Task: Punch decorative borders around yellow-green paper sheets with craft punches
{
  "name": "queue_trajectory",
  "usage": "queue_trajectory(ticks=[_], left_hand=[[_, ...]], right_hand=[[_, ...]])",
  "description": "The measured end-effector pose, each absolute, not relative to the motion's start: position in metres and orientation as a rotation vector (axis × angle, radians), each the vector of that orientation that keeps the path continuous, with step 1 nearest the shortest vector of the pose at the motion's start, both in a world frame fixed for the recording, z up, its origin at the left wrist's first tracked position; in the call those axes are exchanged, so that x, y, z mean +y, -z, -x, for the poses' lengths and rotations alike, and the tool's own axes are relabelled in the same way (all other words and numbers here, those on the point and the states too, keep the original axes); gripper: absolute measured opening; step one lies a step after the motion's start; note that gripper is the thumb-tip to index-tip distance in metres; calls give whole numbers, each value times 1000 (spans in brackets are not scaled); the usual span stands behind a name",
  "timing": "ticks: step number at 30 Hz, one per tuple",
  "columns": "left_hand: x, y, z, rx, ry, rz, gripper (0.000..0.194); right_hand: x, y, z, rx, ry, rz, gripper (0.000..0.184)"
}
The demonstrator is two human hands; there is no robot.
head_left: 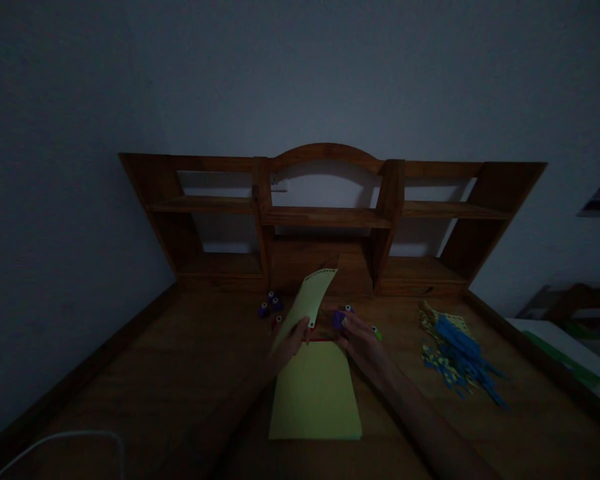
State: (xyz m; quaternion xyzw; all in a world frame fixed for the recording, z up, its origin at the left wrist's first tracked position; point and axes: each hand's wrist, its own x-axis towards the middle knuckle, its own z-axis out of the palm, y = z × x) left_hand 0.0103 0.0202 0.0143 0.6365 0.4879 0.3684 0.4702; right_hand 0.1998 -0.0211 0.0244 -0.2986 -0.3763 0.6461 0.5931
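A pale yellow, slightly curved paper sheet with a row of dark marks along its far edge is raised above the desk, its near part pinched between the thumb and fingers of the left hand. The right hand, just beside it, has its fingertips closed on a small, rounded purple object. Below both hands, a flat stack of yellow paper lies on the brown wooden desk. Small purple pieces with pale tops stand beyond the left hand, and a bright green piece lies just past the right. Farther right sits a loose heap of blue and yellow strips; behind everything stands a brown wooden shelf unit.
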Motion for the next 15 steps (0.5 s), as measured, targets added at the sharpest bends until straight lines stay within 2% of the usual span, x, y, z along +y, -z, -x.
queue_trajectory(ticks=[8,15], left_hand=[[21,4,-4,978,-599,-1543,58],[28,9,-17,1127,-922,-1403,55]], right_hand=[[-26,-31,-194,-933,-1561,684,30],[-22,-35,-197,-873,-1492,658,27]])
